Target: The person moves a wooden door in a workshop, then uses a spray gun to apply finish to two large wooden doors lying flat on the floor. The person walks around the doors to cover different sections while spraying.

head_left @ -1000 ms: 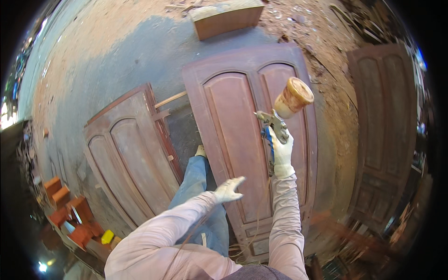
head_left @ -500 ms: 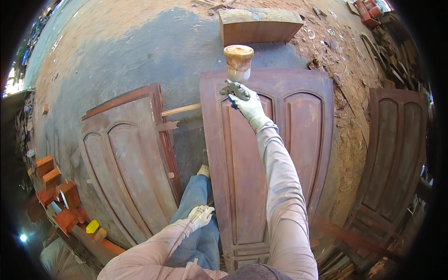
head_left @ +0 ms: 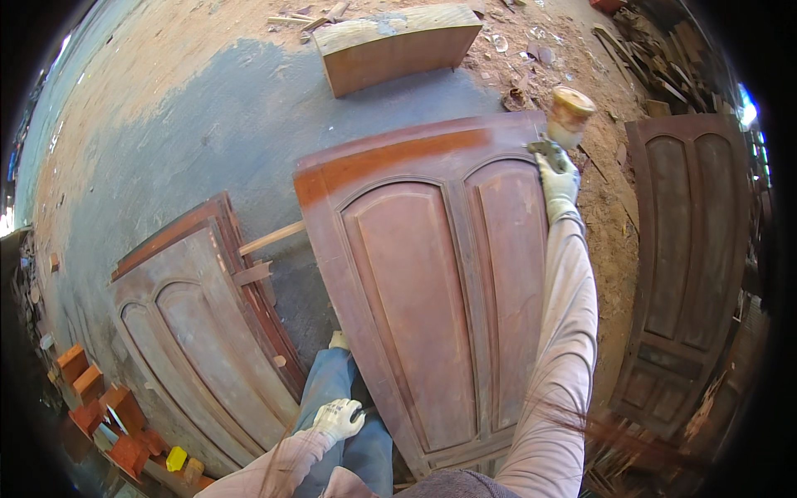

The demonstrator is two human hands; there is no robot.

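Note:
My right hand (head_left: 559,178), in a pale glove, is closed around a spray gun (head_left: 548,153) with a stained cup (head_left: 570,116) on top. It is at the far right corner of a panelled wooden door (head_left: 413,311). Along the door's far edge runs a glossy orange-brown band (head_left: 398,159), fading into pale mist toward the gun. My left hand (head_left: 337,419), also gloved, lies by my knee with its fingers curled. Something small and dark shows at those fingers; I cannot make out what it is.
More panelled doors lie at the left (head_left: 203,349) and right (head_left: 685,249). A wooden strip (head_left: 272,237) bridges the gap beside the middle door. A wooden block (head_left: 398,51) stands beyond it. Orange-brown blocks (head_left: 124,408) and a yellow object (head_left: 176,458) are at lower left.
My right hand has swept the spray gun rightward to the door's corner. An orange-brown band has appeared along the far edge. The view has shifted; my left hand stays by my knee.

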